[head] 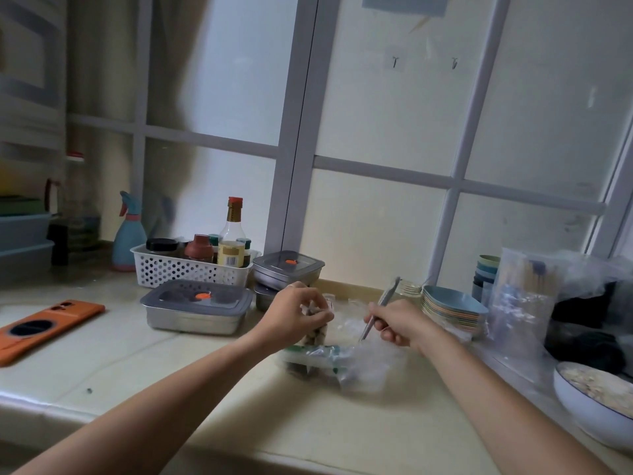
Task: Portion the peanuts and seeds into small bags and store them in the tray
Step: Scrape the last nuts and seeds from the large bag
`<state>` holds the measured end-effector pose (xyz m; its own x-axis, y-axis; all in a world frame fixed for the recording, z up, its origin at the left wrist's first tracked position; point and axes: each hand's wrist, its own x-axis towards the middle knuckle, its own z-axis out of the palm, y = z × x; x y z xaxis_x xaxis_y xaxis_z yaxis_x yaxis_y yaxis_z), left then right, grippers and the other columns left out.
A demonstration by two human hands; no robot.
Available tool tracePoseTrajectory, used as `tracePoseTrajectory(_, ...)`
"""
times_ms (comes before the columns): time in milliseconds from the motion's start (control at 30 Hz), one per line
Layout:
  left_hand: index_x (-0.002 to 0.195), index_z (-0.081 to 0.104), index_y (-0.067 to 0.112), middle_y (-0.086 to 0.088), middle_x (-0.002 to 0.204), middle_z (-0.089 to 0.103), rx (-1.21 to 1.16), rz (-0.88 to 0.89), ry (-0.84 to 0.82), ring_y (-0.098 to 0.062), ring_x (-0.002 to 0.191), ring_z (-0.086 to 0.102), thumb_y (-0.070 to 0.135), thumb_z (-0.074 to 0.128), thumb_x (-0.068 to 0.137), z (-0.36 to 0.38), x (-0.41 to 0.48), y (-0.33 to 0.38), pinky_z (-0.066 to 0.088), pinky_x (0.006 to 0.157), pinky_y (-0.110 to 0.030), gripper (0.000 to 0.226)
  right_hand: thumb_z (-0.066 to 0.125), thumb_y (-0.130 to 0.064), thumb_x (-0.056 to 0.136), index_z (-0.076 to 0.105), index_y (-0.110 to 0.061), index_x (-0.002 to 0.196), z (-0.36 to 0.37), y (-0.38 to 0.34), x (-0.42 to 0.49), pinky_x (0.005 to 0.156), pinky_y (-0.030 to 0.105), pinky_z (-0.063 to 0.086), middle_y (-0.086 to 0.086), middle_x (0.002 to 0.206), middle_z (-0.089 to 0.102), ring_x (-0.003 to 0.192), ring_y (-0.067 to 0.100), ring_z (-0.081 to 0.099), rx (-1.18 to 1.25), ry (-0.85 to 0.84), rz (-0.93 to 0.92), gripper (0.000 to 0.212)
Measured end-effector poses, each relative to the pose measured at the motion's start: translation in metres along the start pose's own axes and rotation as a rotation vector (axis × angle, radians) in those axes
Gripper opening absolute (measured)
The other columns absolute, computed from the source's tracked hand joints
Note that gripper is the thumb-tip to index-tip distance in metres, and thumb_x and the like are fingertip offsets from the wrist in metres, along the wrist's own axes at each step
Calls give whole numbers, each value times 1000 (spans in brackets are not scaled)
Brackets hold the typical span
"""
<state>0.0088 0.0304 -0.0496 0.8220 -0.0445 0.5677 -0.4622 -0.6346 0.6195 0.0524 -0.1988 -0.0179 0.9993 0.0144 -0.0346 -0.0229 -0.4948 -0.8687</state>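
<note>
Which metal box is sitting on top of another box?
The back metal box, right of the white basket. It rests on a half-hidden one; the big front box sits on the counter.

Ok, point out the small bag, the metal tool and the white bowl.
small bag [317, 334], head view, filled lower part
metal tool [387, 296], head view, upper shaft
white bowl [582, 413], head view, outer wall

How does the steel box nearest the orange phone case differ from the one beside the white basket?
The front steel box looks wider and flatter; the back steel box looks smaller and squarer. The front one sits directly on the counter, while the back one is stacked on another container. Both are shut, with grey lids and an orange plug on top.
</note>
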Motion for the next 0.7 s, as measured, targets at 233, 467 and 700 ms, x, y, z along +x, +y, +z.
tracePoseTrajectory(233, 73, 69, 26, 4, 102, 62, -50, -20, -59, -2, 87, 61, 40, 84, 79, 19, 12, -4, 51, 81, -23, 21, 83, -34, 83, 72, -6, 87, 25, 21, 19, 57, 26, 46, 4, 75, 74, 60, 16, 63, -229, 125, -145, 30)
tracePoseTrajectory(467, 70, 61, 27, 0, 98, 62, -86, -20, -62, 1, 83, 57, 26, 86, 77, 24, 19, -10, 43, 68, -9, 26, 75, -36, 92, 52, -29, 113, 45, 25, 27, 54, 19, 39, 2, 82, 67, 61, 10, 59, -303, 157, -430, 32)
tracePoseTrajectory(700, 74, 58, 18, -4, 96, 60, -190, -35, -62, -5, 81, 54, 17, 84, 76, 28, 21, -20, 44, 76, -24, 26, 60, -15, 99, 69, -26, 109, 52, 24, 16, 80, 23, 45, -7, 112, 55, 99, 9, 59, -427, 207, -614, 17)
